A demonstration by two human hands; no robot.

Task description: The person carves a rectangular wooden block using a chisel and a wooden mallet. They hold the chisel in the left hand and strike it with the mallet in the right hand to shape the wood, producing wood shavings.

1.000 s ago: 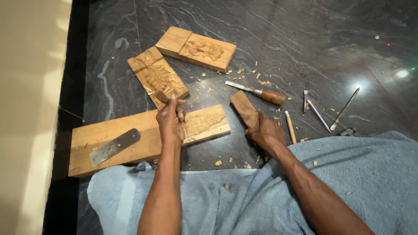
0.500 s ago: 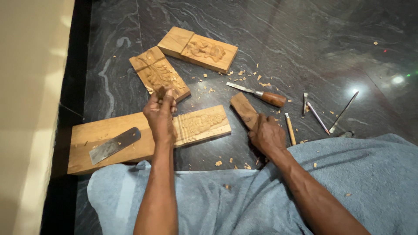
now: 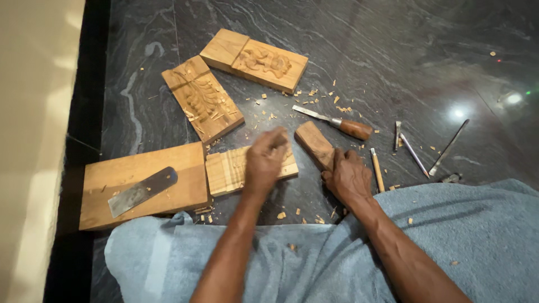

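Three carved wood boards lie on the dark floor: two (image 3: pixel 203 96) (image 3: pixel 254 59) further off, one (image 3: pixel 233 169) under the left hand (image 3: pixel 265 160), beside a plain board (image 3: pixel 163 179) carrying a flat blade (image 3: pixel 141 191). The left fingers are curled and blurred; I cannot tell what they hold. The right hand (image 3: pixel 348 177) is closed round a wooden mallet (image 3: pixel 314 145). One chisel (image 3: pixel 337 122) lies beyond, with bare floor past it.

Woodcarving workspace (floor-level): carved panels (image 3: pixel 202 97), chisel (image 3: pixel 336 122), wood chips (image 3: pixel 314 96).
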